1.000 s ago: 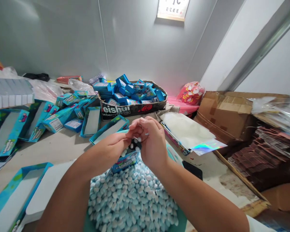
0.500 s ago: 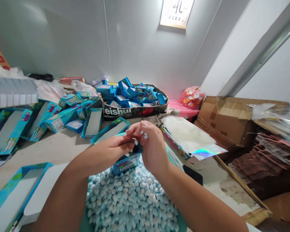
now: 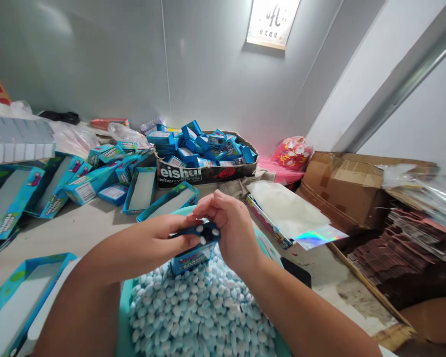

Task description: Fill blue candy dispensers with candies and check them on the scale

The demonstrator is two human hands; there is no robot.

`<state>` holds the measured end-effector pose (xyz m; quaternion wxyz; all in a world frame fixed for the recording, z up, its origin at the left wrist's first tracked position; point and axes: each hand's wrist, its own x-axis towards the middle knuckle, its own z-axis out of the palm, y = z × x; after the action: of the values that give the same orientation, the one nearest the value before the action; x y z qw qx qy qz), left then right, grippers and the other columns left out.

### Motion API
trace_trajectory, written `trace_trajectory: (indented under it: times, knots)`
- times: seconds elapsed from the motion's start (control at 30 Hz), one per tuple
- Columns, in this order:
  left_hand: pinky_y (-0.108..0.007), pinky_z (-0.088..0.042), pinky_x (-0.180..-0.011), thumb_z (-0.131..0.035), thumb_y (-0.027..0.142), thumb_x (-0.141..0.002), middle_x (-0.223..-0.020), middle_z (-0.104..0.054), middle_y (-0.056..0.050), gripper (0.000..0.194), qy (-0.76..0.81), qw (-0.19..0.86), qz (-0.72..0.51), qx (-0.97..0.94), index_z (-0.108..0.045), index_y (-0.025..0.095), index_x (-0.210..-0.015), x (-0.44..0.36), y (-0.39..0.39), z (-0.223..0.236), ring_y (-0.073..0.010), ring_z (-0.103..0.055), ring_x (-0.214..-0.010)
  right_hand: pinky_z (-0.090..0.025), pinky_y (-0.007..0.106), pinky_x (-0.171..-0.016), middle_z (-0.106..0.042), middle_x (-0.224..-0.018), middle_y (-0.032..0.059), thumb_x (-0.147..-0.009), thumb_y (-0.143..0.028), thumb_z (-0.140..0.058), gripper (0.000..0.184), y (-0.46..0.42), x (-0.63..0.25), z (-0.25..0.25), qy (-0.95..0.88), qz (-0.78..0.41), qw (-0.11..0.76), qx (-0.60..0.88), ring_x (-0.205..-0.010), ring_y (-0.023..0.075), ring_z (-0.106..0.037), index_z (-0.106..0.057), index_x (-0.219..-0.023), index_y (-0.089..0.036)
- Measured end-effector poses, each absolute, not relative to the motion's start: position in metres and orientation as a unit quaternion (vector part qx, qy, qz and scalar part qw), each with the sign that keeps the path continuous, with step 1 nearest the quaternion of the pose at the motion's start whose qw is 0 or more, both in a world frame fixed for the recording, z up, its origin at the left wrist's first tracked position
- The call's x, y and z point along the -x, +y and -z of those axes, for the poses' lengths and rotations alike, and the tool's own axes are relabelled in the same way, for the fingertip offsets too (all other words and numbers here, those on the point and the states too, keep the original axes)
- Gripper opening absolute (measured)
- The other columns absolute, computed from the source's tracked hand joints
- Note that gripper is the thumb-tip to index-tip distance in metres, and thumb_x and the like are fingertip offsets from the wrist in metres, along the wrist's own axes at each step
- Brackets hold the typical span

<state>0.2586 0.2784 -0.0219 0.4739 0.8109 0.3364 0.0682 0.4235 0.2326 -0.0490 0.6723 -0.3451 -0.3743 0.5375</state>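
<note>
A small blue printed box stands tilted over the candies, its dark open top towards me. My left hand grips it from the left, the thumb along the near top edge. Several white candies lie at the opening. Cupped against the box's right and far side is my right hand, its fingers loosely curved and meeting my left fingers; no candies show in the visible part of its palm. Beneath both hands, a teal tub is filled with pale blue and white oval candies.
Behind, a black carton is heaped with small blue boxes. Larger blue display trays lie at left. To the right are a stack of translucent film sheets, a black phone and brown cardboard boxes.
Candies that were in my right palm are no longer visible there; several now lie at the box's opening. My right hand has tipped down closer around the box. My left hand still holds it.
</note>
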Motion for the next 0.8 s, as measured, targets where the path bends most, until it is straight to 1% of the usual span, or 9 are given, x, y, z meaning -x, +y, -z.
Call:
trace_trajectory:
  times: [0.13,0.27,0.4,0.5,0.57,0.63,0.7,0.77,0.8]
  knots:
    - [-0.029,-0.05,-0.084,-0.055,0.061,-0.089,-0.098,-0.072,-0.004,0.046,0.397,0.473,-0.071,-0.783,-0.074,0.022,-0.107,-0.271,0.278,0.029,-0.0255,-0.065,-0.099,-0.05,0.03,-0.078,-0.071,-0.08,0.0034,-0.084,-0.043,-0.063,0.027,0.231,-0.424,0.051,-0.39,-0.518,0.668,0.366,-0.079,0.0186,-0.067,-0.076,-0.086,-0.019]
    - [-0.029,-0.048,-0.074,-0.057,0.06,-0.086,-0.082,-0.068,-0.004,0.044,0.423,0.472,-0.08,-0.769,-0.073,0.019,-0.091,-0.268,0.28,0.03,-0.0244,-0.063,-0.087,-0.048,0.031,-0.086,-0.074,-0.094,0.0045,-0.088,-0.05,-0.059,0.036,0.229,-0.424,0.049,-0.459,-0.49,0.628,0.394,-0.096,0.0208,-0.066,-0.076,-0.102,-0.021]
    - [-0.029,-0.049,-0.074,-0.06,0.055,-0.086,-0.088,-0.07,-0.004,0.039,0.402,0.47,-0.089,-0.78,-0.073,0.02,-0.096,-0.262,0.281,0.022,-0.0237,-0.063,-0.088,-0.044,0.034,-0.095,-0.073,-0.107,0.0056,-0.09,-0.063,-0.053,0.049,0.23,-0.427,0.048,-0.489,-0.497,0.57,0.435,-0.106,0.0223,-0.063,-0.076,-0.1,-0.021]
    - [-0.029,-0.049,-0.078,-0.061,0.049,-0.087,-0.1,-0.072,-0.003,0.033,0.385,0.48,-0.086,-0.784,-0.072,0.022,-0.102,-0.266,0.281,0.02,-0.0223,-0.065,-0.091,-0.041,0.035,-0.1,-0.071,-0.118,0.0067,-0.09,-0.065,-0.051,0.053,0.232,-0.431,0.049,-0.487,-0.526,0.536,0.446,-0.114,0.0237,-0.06,-0.076,-0.106,-0.021]
    - [-0.029,-0.049,-0.079,-0.063,0.047,-0.087,-0.103,-0.073,-0.001,0.03,0.394,0.478,-0.094,-0.78,-0.072,0.023,-0.102,-0.272,0.28,0.022,-0.0214,-0.066,-0.093,-0.041,0.034,-0.1,-0.069,-0.123,0.0058,-0.09,-0.057,-0.053,0.045,0.233,-0.434,0.05,-0.48,-0.547,0.533,0.432,-0.117,0.0235,-0.058,-0.075,-0.109,-0.022]
    - [-0.028,-0.05,-0.076,-0.067,0.048,-0.085,-0.102,-0.074,0.0,0.029,0.421,0.466,-0.11,-0.771,-0.072,0.023,-0.099,-0.276,0.279,0.024,-0.0209,-0.068,-0.092,-0.042,0.032,-0.097,-0.069,-0.123,0.004,-0.085,-0.04,-0.056,0.035,0.235,-0.437,0.051,-0.459,-0.574,0.537,0.414,-0.116,0.0227,-0.058,-0.074,-0.11,-0.023]
    - [-0.027,-0.05,-0.069,-0.07,0.052,-0.082,-0.1,-0.074,0.0,0.031,0.443,0.453,-0.14,-0.761,-0.072,0.024,-0.095,-0.277,0.277,0.025,-0.0205,-0.069,-0.088,-0.043,0.032,-0.092,-0.071,-0.114,0.0027,-0.074,-0.026,-0.054,0.039,0.236,-0.439,0.05,-0.427,-0.605,0.543,0.396,-0.11,0.022,-0.06,-0.073,-0.109,-0.023]
    - [-0.027,-0.052,-0.068,-0.068,0.054,-0.083,-0.102,-0.074,0.0,0.031,0.432,0.435,-0.168,-0.772,-0.073,0.025,-0.094,-0.276,0.275,0.025,-0.0202,-0.069,-0.089,-0.044,0.032,-0.087,-0.071,-0.106,0.0025,-0.067,-0.021,-0.053,0.045,0.237,-0.439,0.048,-0.396,-0.626,0.548,0.388,-0.103,0.0215,-0.061,-0.071,-0.108,-0.023]
    - [-0.027,-0.054,-0.071,-0.066,0.053,-0.086,-0.104,-0.074,0.001,0.029,0.412,0.416,-0.177,-0.791,-0.074,0.026,-0.094,-0.276,0.274,0.025,-0.02,-0.069,-0.093,-0.044,0.031,-0.085,-0.071,-0.104,0.0027,-0.066,-0.02,-0.052,0.045,0.237,-0.439,0.047,-0.383,-0.631,0.552,0.389,-0.1,0.0212,-0.061,-0.07,-0.107,-0.022]
